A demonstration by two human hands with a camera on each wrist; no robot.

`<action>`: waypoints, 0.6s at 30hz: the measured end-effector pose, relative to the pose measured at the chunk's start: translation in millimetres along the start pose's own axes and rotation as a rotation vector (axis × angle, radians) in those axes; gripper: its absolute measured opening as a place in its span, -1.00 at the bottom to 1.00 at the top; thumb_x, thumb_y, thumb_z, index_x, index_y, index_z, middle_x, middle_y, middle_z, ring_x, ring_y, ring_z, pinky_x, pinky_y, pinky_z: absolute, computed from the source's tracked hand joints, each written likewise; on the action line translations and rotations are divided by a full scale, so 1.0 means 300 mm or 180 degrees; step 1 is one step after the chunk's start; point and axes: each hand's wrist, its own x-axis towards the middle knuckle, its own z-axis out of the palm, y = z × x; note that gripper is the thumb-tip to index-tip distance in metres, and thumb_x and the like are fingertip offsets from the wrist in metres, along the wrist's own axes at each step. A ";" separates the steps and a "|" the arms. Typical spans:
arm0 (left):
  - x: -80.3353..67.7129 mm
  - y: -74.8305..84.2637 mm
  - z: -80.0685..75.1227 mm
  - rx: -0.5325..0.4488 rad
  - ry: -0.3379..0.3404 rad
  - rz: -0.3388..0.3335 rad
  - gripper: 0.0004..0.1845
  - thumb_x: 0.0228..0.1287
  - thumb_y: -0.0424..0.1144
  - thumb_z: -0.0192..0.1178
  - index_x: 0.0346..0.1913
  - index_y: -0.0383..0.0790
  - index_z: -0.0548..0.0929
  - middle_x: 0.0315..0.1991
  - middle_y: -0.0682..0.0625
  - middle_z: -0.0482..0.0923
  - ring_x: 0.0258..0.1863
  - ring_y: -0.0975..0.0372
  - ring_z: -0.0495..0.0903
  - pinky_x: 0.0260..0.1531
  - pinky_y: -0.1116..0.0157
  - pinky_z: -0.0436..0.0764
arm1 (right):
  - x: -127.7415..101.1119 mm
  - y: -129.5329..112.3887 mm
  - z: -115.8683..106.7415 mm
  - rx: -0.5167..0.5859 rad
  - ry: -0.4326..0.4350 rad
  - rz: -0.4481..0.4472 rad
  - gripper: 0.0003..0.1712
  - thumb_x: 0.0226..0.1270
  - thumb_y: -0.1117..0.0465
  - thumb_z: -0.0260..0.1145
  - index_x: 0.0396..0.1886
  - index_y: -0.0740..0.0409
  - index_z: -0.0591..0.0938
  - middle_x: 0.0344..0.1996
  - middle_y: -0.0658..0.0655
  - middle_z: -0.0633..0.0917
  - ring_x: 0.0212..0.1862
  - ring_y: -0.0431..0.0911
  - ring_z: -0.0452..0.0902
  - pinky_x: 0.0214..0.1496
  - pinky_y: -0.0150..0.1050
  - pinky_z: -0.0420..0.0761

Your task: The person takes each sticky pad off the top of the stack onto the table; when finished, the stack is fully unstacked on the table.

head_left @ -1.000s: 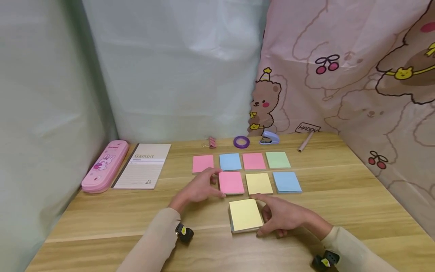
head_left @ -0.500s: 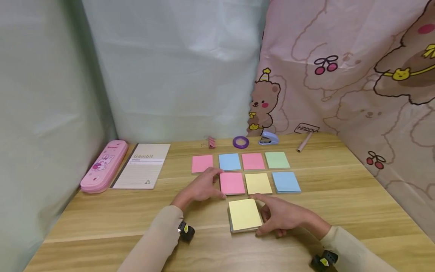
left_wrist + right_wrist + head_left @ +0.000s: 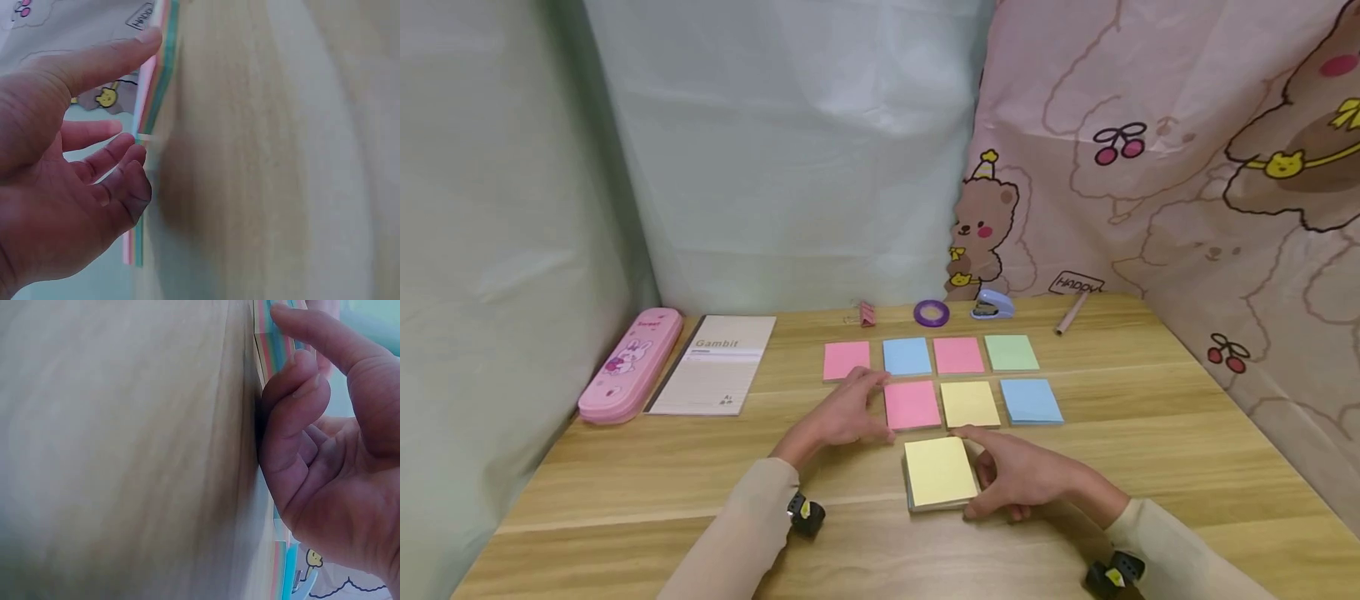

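Near the table's front, my right hand (image 3: 1026, 471) holds the right side of a stack of sticky notes (image 3: 938, 472) with a yellow top, thumb at the near corner and index finger at the far one. My left hand (image 3: 846, 408) lies around the left side of a pink-topped sticky note pad (image 3: 912, 404), thumb and fingers spread slightly apart from it. In the left wrist view its fingers are loosely bent beside the pad's coloured layers (image 3: 156, 81). In the right wrist view the thumb touches the layered edge (image 3: 275, 347) and the other fingers curl beneath.
A yellow pad (image 3: 970, 405) and a blue pad (image 3: 1032, 401) continue the near row. Behind are pink, blue and green pads (image 3: 1012, 352). Further back are a binder clip (image 3: 867, 314), tape roll (image 3: 931, 313), stapler (image 3: 994, 305) and pen (image 3: 1073, 312). A notebook (image 3: 715, 367) and pencil case (image 3: 631, 367) stand left.
The pink pad has shifted slightly right, and my left hand has come a little away from its left side. My right hand stays at the yellow-topped stack.
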 end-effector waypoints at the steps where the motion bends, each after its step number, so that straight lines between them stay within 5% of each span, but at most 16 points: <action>1: -0.009 0.003 -0.004 -0.0008 0.0009 0.0014 0.00 0.06 -0.20 0.65 0.57 -0.27 0.38 0.43 -0.21 0.36 0.23 0.02 0.48 0.39 -0.06 0.50 | 0.000 -0.001 -0.001 -0.0007 0.0010 0.0000 0.24 0.17 0.15 0.65 0.70 0.12 0.08 -0.57 0.05 0.56 -0.76 -0.19 0.46 -0.73 -0.32 0.51; 6: -0.073 0.046 -0.015 -0.0028 -0.0021 0.0090 -0.08 0.18 -0.20 0.59 0.57 -0.23 0.38 0.40 -0.15 0.39 0.18 0.05 0.51 0.25 0.01 0.61 | -0.002 -0.001 -0.002 -0.0029 0.0036 0.0021 0.24 0.16 0.15 0.66 0.70 0.11 0.10 -0.57 0.06 0.56 -0.75 -0.19 0.45 -0.72 -0.33 0.49; 18: -0.212 0.156 0.059 0.0062 -0.0360 0.0337 0.03 0.00 -0.02 0.69 0.54 -0.19 0.42 0.25 -0.06 0.45 0.14 0.11 0.51 0.16 0.09 0.62 | 0.003 0.004 -0.004 -0.0010 -0.0001 -0.0020 0.21 0.16 0.14 0.66 0.69 0.01 0.14 -0.59 0.04 0.55 -0.77 -0.17 0.45 -0.74 -0.30 0.49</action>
